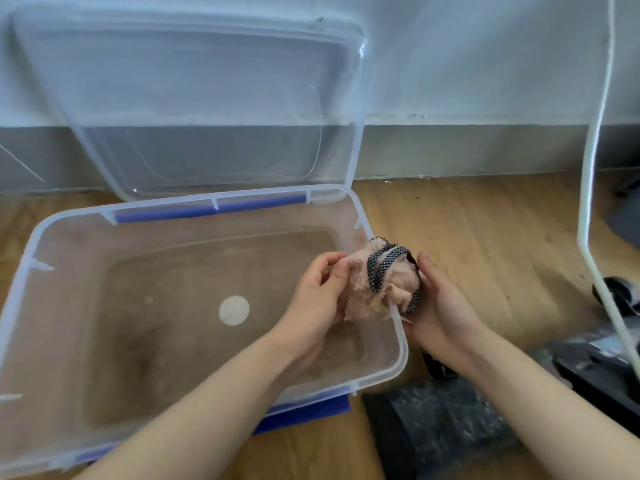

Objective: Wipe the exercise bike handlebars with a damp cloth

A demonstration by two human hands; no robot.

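Squeezing looks like the step in hand: cloth [377,285], pink with a dark dotted trim, is bunched into a ball just right of frame centre, over the right rim of the tub [398,327]

Left hand [322,289]: fingers curled in, gripping the cloth's left side, forearm crossing above the tub

Right hand [440,303]: cupped round the cloth's right side, thumb up top, fingertips hidden behind the bundle; it has hold of the cloth, how tightly I cannot tell

Tub: clear plastic, blue clips, fills the left and lower left of the frame. Holds what looks like shallow murky water. Lid [194,98] stands propped against the wall in the upper left

Right edge of frame: white tube [588,188] running top to bottom, a dark wheel [620,296] beside it. Whether these belong to the bike I cannot tell. Dark shapes lie at lower right, too blurred to name

Progress, as a judgement: early. Cloth appears wetted and bundled, so the dampening is about done. No handlebars show anywhere, so the wiping itself is not yet begun. What is left: carry the cloth to the bike, open it out, and wipe both bars along their length

Risk: a cloth too wet would drip on the wood floor [467,216]
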